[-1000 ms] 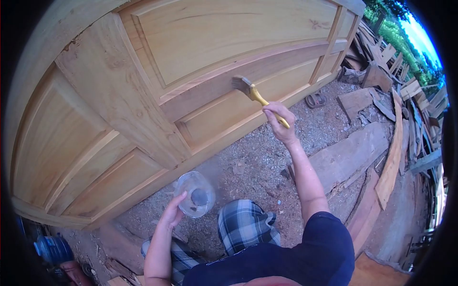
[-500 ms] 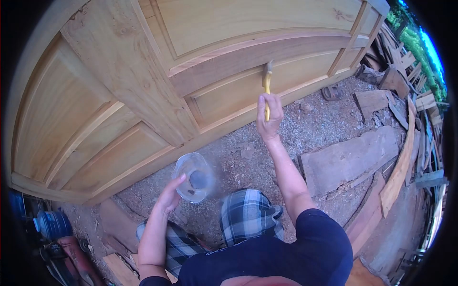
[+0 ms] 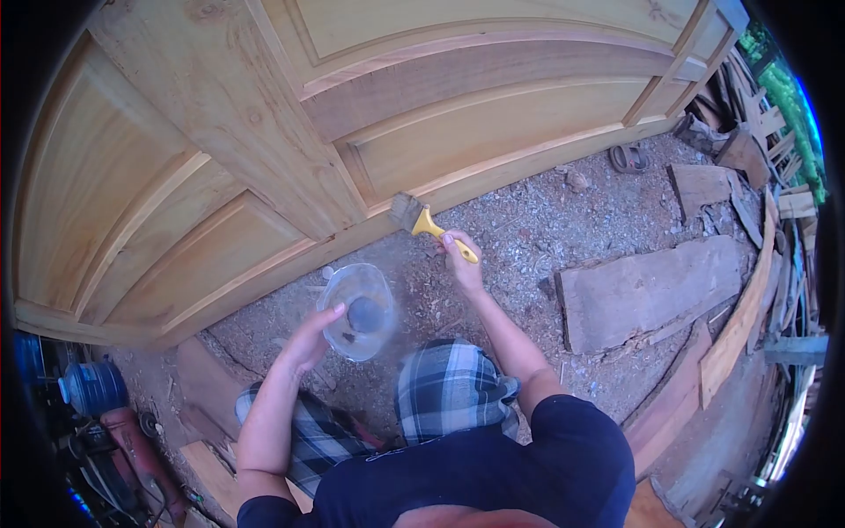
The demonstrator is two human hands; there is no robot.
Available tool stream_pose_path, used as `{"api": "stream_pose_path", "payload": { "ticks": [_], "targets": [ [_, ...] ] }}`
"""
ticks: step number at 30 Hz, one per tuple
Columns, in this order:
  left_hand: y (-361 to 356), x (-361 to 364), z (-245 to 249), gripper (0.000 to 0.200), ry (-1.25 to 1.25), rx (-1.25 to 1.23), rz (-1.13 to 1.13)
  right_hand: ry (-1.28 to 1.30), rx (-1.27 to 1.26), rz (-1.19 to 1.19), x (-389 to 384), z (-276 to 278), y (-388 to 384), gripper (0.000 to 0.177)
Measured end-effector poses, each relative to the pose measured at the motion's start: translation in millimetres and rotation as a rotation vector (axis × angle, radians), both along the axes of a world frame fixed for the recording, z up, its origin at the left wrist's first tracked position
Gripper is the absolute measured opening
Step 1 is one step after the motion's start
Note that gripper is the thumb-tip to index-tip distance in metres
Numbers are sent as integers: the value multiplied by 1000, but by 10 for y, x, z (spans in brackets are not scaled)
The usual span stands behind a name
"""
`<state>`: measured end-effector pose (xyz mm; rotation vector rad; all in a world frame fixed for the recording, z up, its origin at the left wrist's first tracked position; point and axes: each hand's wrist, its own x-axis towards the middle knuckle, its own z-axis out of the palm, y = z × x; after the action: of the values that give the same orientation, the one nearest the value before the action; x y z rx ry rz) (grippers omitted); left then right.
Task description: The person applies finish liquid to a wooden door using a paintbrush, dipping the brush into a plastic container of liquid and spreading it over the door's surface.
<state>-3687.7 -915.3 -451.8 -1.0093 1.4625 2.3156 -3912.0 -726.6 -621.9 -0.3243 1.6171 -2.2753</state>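
Observation:
My right hand [image 3: 461, 261] is closed round the yellow handle of a paintbrush [image 3: 424, 221]. Its wide, flat bristles point left and overlap the bottom edge of a panelled wooden door [image 3: 493, 132] in this view. In my left hand [image 3: 311, 339] is a clear plastic bowl [image 3: 374, 295], gripped by its left side with the thumb over the rim. A small dark patch and a greyish round bottom show inside the bowl. The brush is above and to the right of the bowl, apart from it.
Wood shavings cover the ground [image 3: 519, 229]. A rough plank [image 3: 651, 290] and long offcuts [image 3: 735, 308] lie to the right. A sandal [image 3: 628, 159] is near the door. At lower left are a blue water jug [image 3: 94, 388] and a red machine [image 3: 141, 453].
My right hand has brought the brush down and left, from the door's lower panel towards the bowl. The brush has turned so its bristles point left. My left hand still holds the bowl.

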Motion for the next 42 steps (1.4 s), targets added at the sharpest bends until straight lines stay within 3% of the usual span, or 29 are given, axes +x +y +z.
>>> {"api": "stream_pose_path", "payload": {
  "ticks": [2,4,9,11,14,16,19,22,24,27,29,32,34,36,39,41,42],
  "targets": [
    [-55,-21,-27,69,9,-11,-12,255,165,-28,-202,-20,96,15],
    [-69,15,-67,70,-51,11,8,349,239,-89,-494,250,258,17],
    [-29,33,65,70,-20,-24,37,292,176,-427,-1700,249,1103,16],
    [-17,57,57,68,-19,-20,43,429,318,-586,-2297,-15,1479,20],
    [-41,45,35,70,8,-9,8,453,505,-736,-2587,1,1522,21],
    [-39,6,25,71,-66,-32,26,605,591,-730,-2300,270,1159,21],
    [-22,-75,-60,71,-21,-70,45,724,555,-652,-1220,698,329,12],
    [-47,-144,-125,70,-82,-23,-22,947,386,-328,-147,886,-140,12],
    [-63,-146,-229,69,-117,-8,-31,1068,100,117,70,998,-216,18],
    [-53,-138,-249,68,-135,-11,-28,1171,128,186,-301,1102,-10,20],
    [-35,-82,-169,69,-128,-23,-5,988,243,-50,-810,1016,384,14],
    [-48,-27,-140,70,-91,-41,16,936,355,-419,-1561,1066,1060,8],
    [-103,29,-201,72,-74,-49,-13,639,365,-553,-2137,915,1389,10],
    [-139,32,-260,72,-76,-30,-31,712,465,-674,-2378,1011,1386,13],
    [-140,-25,-296,72,-163,-53,-25,894,512,-932,-2282,1277,1030,14],
    [-135,-86,-320,73,-151,-67,-33,995,544,-781,-1732,1556,464,11],
    [-138,-109,-356,73,-152,-67,-33,1011,690,-698,-1336,1659,168,9]
  ]
}}
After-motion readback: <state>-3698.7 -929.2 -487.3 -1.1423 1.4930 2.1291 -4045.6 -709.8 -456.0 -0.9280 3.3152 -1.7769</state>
